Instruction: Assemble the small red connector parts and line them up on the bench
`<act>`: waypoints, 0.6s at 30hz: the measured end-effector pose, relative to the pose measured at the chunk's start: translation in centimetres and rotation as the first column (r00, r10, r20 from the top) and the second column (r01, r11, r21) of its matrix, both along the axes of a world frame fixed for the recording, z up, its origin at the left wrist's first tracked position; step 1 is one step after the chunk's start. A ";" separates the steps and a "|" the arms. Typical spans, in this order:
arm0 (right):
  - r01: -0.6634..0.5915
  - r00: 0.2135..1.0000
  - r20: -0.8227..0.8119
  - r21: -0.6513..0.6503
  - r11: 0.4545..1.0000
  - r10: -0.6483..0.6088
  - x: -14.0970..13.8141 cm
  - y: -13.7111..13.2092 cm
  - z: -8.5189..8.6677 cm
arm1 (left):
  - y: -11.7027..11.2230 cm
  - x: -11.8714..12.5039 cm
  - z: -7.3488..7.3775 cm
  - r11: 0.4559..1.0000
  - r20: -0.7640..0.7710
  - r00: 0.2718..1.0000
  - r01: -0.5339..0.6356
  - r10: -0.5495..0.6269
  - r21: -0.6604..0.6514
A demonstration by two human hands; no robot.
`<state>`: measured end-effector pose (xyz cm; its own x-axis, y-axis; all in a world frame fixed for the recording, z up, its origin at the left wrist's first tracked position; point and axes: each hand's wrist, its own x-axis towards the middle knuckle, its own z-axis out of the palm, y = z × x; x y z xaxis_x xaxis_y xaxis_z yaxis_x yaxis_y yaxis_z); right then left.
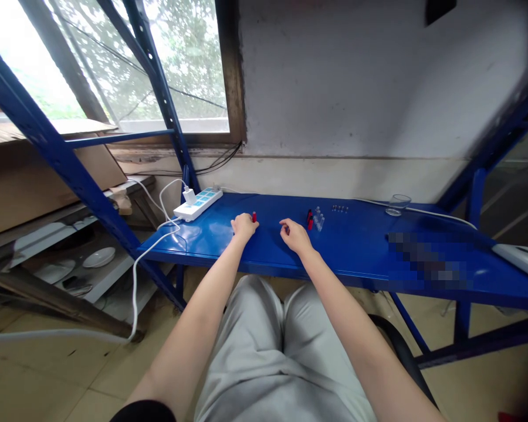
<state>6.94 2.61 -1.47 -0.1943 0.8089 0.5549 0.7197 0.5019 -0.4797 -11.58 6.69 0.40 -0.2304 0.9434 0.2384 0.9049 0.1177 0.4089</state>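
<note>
My left hand [243, 226] rests on the blue shelf top [356, 246] with its fingers curled, and a small red piece [254, 217] stands at its fingertips; whether the fingers grip it I cannot tell. My right hand [294, 234] lies a little to the right, fingers curled downward onto the surface, with nothing visible in it. Just beyond the right hand stands a cluster of small clear vials [319, 220] with red and dark pieces [310, 220] beside them. A row of tiny dark parts [340, 208] lies farther back.
A white power strip [198, 204] with a plugged charger and white cable sits at the shelf's left rear. A clear glass dish [398, 204] stands at the back right, a white device [521, 259] at the far right. Blue rack uprights [70, 170] frame the left; shelves with dishes lie below.
</note>
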 end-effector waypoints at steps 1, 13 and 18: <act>-0.005 1.000 0.002 0.003 1.000 0.005 0.0 0.0 -0.1 | 0.0 -0.1 0.0 1.000 -0.007 1.000 0.003 -0.003 -0.002; 0.015 0.999 -0.043 0.016 1.000 -0.014 -0.1 -0.2 0.2 | -0.1 -0.1 0.0 1.000 0.077 0.997 0.007 -0.006 -0.016; 0.011 0.999 -0.042 0.005 1.000 -0.011 -0.1 -0.4 0.4 | 0.1 0.1 -0.1 1.000 0.086 0.996 0.008 -0.008 0.000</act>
